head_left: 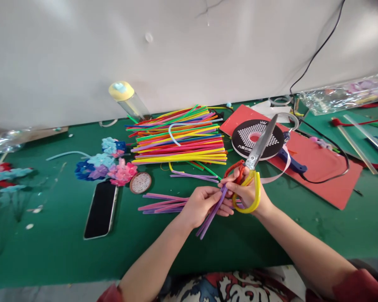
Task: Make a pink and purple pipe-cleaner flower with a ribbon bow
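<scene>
My left hand [203, 205] pinches a few purple pipe cleaners [210, 219], which slant down toward me. My right hand [247, 192] meets it at their upper ends, its fingertips touching them. Hooked in the right hand is a pair of scissors [255, 157] with one yellow and one red handle; the closed blades point up and away. Beneath my left hand lie loose pink and purple pipe cleaners [164, 203], their right ends hidden by the fingers. A few short purple pieces [193, 176] rest just beyond.
A thick pile of coloured pipe cleaners [179, 142] lies behind my hands. Left are a phone [101, 209], a small round dish [140, 183] and fuzzy flowers [122, 171]. A ribbon spool [239, 144] sits on a red board [330, 180], crossed by a black cable [315, 56]. A bottle [129, 100] stands behind.
</scene>
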Available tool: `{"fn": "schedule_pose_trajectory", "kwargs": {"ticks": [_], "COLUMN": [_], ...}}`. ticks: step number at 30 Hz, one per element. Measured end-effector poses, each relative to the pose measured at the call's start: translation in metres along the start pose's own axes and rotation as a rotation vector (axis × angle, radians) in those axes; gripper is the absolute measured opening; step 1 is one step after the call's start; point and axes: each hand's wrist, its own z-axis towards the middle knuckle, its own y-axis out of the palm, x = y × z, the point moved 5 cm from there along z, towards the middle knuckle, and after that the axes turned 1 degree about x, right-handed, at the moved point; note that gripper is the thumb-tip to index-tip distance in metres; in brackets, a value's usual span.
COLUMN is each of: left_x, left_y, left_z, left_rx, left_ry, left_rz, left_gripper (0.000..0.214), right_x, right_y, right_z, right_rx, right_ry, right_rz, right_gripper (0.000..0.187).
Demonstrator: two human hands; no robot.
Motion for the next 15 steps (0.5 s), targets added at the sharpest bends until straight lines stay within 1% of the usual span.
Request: {"fn": "schedule_pose_trajectory", "kwargs": {"ticks": [5, 11, 15], "left_x": [-0.0002, 0.0007, 0.0023], "left_y": [-0.0037, -0.0025, -0.0018], "left_z": [0.0014, 0.0009, 0.0006], "left_rx": [0.050, 0.044, 0.032], "left_ry": [0.045, 0.071, 0.101], "left_rz": [0.024, 0.020, 0.054], "left_gripper": [0.038, 0.038, 0.036], "right_x": [0.0060, 0.0061, 0.0066], "right_y": [0.0013, 0.0011, 0.0042], "right_z": [-0.0008, -0.0023, -0.0036], "right_rx": [-0.030, -0.023, -0.033], "right_ry": [0.032, 0.029, 0.062], "right_rz": [0.024, 0.043, 0.040], "right_gripper": [0.037, 0.038, 0.041]}}
